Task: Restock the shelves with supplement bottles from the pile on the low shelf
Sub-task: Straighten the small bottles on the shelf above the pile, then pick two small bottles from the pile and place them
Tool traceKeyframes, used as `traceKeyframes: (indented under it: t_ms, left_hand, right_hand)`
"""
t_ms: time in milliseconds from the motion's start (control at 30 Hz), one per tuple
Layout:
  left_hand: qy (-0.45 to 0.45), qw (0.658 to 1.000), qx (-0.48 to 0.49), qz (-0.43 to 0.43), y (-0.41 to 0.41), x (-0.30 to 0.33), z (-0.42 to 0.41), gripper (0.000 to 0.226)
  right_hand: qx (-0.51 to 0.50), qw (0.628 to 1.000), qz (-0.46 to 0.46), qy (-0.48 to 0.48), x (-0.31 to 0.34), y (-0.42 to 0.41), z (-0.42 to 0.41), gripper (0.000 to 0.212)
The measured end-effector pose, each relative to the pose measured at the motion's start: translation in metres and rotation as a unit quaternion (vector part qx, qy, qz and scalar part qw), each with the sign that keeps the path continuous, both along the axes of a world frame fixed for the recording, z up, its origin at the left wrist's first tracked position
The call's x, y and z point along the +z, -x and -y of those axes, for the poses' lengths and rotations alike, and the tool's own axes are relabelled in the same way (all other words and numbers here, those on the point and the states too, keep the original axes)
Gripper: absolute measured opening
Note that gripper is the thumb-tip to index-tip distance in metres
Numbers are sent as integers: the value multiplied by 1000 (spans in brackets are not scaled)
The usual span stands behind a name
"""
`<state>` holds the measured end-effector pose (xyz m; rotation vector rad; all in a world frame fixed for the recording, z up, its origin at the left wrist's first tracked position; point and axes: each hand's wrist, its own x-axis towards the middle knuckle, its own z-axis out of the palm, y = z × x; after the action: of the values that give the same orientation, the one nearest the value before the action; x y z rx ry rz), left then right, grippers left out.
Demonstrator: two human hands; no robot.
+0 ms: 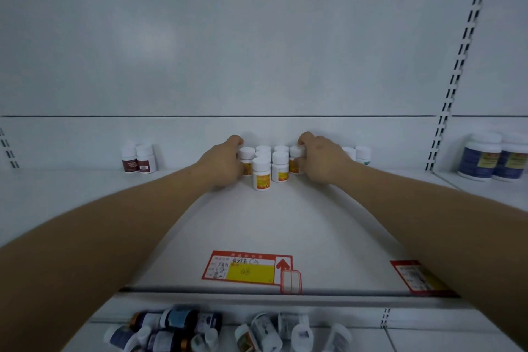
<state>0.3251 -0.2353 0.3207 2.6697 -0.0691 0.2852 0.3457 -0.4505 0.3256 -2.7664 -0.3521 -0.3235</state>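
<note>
Head view: left hand (225,161) and right hand (317,157) each grip an outer white plastic supplement bottle w/ orange-yellow label (261,173); approx. seven stand btwn them, packed. Risk: squeezing inward could topple the front bottle. Pile of mixed bottles (177,326) lies below the wrists.

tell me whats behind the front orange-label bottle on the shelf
Behind the front orange-label bottle stand more white-capped bottles in rows toward the back panel. Their labels are mostly covered, so their kind is unconfirmed.
</note>
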Motion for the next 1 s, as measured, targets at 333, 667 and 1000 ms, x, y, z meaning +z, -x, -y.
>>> traceKeyframes:
  t_ms: [333,667,1000]
  left_hand:
    - [17,999,-19,-27,139,17,-3,60]
    - [-11,998,45,-34,333,-14,5,56]
    - [62,978,65,-186,381,-167,-62,52]
  right_hand:
    - [70,996,52,-5,21,79,-9,53]
    - [232,969,68,-49,4,236,-48,54]
    - [316,946,-66,-31,-107,293,-111,57]
